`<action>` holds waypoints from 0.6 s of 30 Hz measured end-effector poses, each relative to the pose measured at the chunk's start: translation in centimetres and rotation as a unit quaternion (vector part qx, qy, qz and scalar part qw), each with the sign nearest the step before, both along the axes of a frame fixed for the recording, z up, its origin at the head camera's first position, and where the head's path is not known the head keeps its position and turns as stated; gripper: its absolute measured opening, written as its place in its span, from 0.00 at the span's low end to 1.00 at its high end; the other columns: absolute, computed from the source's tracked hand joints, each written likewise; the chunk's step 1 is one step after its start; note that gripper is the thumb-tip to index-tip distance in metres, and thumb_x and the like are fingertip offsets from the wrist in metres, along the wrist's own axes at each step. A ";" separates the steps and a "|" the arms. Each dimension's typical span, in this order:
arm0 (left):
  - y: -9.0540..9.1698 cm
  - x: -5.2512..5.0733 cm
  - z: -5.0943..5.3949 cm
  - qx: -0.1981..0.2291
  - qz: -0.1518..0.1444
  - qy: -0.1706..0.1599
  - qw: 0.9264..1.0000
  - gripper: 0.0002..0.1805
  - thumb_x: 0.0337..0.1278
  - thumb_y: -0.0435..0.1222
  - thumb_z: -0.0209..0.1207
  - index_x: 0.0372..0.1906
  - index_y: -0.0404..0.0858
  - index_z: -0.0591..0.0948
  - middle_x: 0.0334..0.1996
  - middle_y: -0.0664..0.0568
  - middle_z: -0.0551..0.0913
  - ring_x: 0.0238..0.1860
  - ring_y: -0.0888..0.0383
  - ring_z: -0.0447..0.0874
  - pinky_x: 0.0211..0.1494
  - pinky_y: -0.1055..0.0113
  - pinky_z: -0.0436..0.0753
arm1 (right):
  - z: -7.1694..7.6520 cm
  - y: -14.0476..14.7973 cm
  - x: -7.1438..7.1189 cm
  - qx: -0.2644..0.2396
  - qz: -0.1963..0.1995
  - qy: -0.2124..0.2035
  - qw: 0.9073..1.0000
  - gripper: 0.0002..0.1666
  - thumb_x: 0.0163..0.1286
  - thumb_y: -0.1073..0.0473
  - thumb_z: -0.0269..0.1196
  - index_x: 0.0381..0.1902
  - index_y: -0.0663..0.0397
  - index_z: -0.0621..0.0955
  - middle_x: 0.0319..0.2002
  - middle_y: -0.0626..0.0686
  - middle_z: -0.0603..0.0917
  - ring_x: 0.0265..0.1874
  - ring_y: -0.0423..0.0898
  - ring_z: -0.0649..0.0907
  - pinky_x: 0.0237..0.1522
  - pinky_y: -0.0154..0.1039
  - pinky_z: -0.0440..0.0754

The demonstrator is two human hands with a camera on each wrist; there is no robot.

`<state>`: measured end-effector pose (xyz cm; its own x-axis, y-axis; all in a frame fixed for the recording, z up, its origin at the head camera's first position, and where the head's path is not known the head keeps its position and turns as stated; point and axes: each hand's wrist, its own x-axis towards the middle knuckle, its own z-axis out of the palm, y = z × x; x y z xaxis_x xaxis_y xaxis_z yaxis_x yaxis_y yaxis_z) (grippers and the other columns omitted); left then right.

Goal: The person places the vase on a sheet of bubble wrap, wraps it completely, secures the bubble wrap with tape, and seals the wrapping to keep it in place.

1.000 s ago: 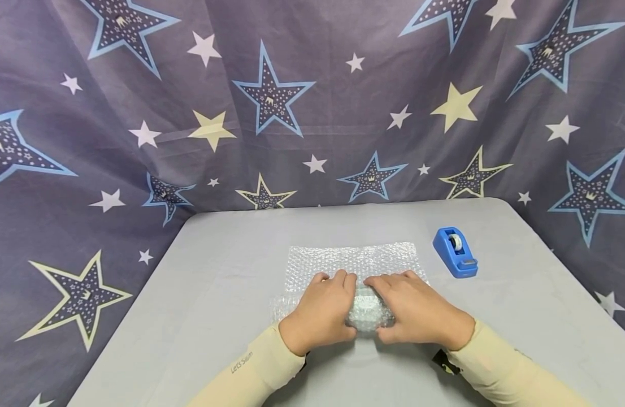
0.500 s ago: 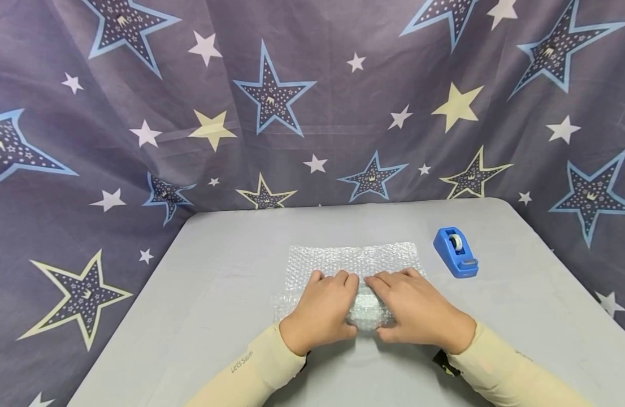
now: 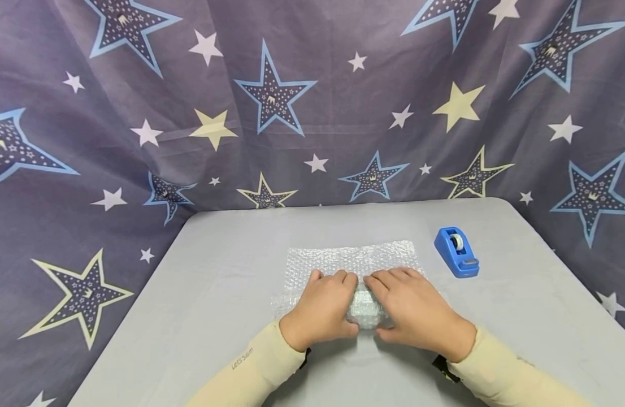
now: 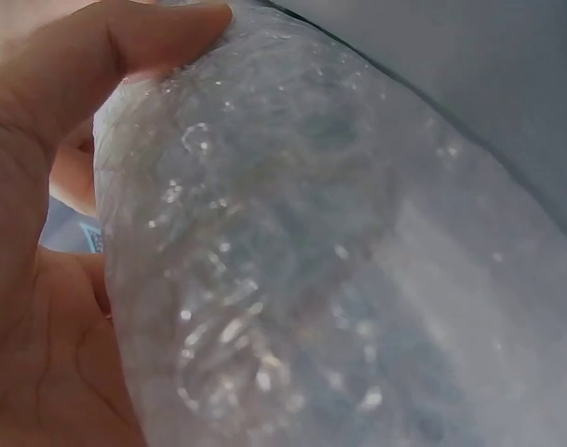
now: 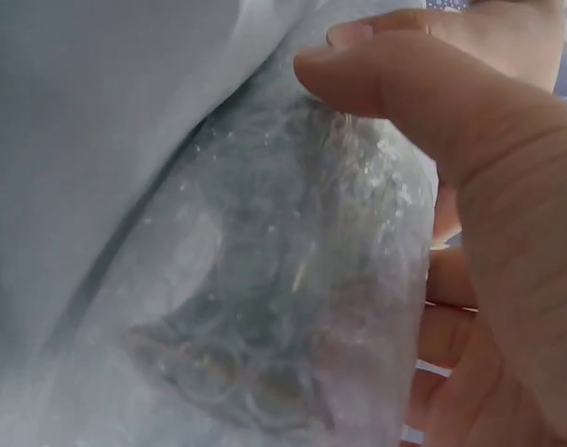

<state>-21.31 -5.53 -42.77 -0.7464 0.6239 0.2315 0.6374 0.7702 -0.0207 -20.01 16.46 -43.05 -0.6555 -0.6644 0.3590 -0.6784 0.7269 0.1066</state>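
Both hands hold a bubble-wrap roll (image 3: 365, 312) at the middle of the table. Something pale green shows through its layers, but its kind cannot be told. My left hand (image 3: 320, 312) grips the roll's left part, thumb (image 4: 167, 37) on the near side and fingers over the top. My right hand (image 3: 419, 312) grips the right part the same way, its thumb (image 5: 357, 79) pressing the plastic in the right wrist view. Beyond the fingers the unrolled part of the bubble wrap (image 3: 350, 259) lies flat. Loose wrap (image 3: 281, 305) sticks out left of the left hand.
A blue tape dispenser (image 3: 456, 251) with a roll of clear or white tape stands at the right of the grey-covered table (image 3: 231, 249). Behind and along both sides hangs a dark curtain (image 3: 333, 113) with printed stars.
The roll has turned and shifted very slightly away from the body, its near edge now a little farther off. Both hands keep their grip. The tape dispenser has not moved.
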 end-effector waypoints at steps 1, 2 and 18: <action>0.0 -0.1 0.0 0.001 -0.001 0.000 1.000 0.34 0.29 0.54 0.77 0.45 0.44 0.77 0.34 0.59 0.78 0.30 0.61 0.80 0.40 0.59 0.65 | 0.0 -0.1 0.1 0.002 -0.001 0.002 1.000 0.58 0.38 0.34 0.80 0.64 0.61 0.79 0.56 0.54 0.84 0.56 0.54 0.83 0.61 0.55 0.78; 0.0 -0.1 -0.1 0.003 -0.001 -0.001 1.000 0.34 0.29 0.54 0.76 0.45 0.44 0.77 0.34 0.59 0.79 0.30 0.61 0.80 0.40 0.59 0.65 | 0.0 -0.1 0.1 0.003 -0.002 0.004 1.000 0.58 0.38 0.35 0.80 0.63 0.61 0.79 0.56 0.54 0.84 0.56 0.54 0.83 0.60 0.55 0.78; -0.1 -0.4 -0.4 0.007 -0.007 -0.004 1.000 0.38 0.33 0.54 0.72 0.53 0.39 0.78 0.35 0.57 0.81 0.33 0.61 0.79 0.42 0.59 0.67 | -0.7 -0.5 -0.1 -0.013 -0.015 0.029 0.999 0.53 0.40 0.36 0.77 0.61 0.60 0.80 0.53 0.53 0.86 0.52 0.52 0.85 0.56 0.52 0.78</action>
<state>-21.69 -5.67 -43.12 -0.7389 0.6315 0.2349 0.6487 0.7610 -0.0054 -20.07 15.94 -43.73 -0.6524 -0.6347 0.4142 -0.6497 0.7498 0.1255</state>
